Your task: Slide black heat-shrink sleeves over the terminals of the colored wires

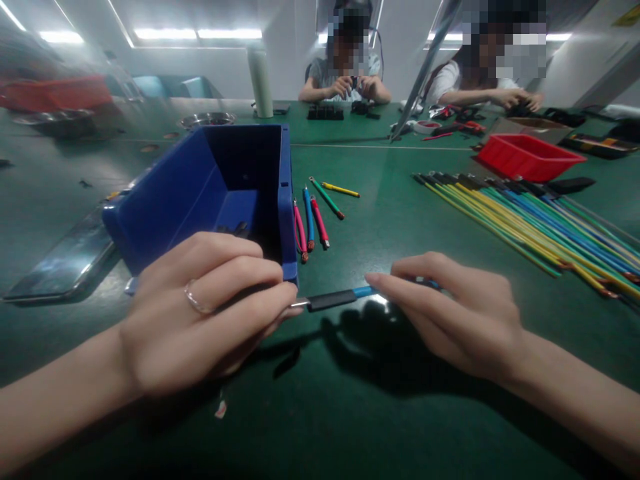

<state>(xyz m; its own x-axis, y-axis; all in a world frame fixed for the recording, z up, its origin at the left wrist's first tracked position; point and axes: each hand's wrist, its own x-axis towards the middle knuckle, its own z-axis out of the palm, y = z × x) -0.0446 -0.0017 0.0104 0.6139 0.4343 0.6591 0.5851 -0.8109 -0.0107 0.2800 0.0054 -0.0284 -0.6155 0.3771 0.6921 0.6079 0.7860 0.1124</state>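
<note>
Just right of the blue bin (285, 207), our left hand (205, 307) pinched the metal tip (300, 303) of the blue wire (365, 291) while our right hand (455, 313) gripped it farther along, and we judged a careless tug could shift its black sleeve (332, 301).

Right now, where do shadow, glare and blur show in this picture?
Head view: dark shadow on the green table below the right grip; head view: a bright glint just below the blue wire; head view: the orange-red bin at upper left smeared with blur.
</note>
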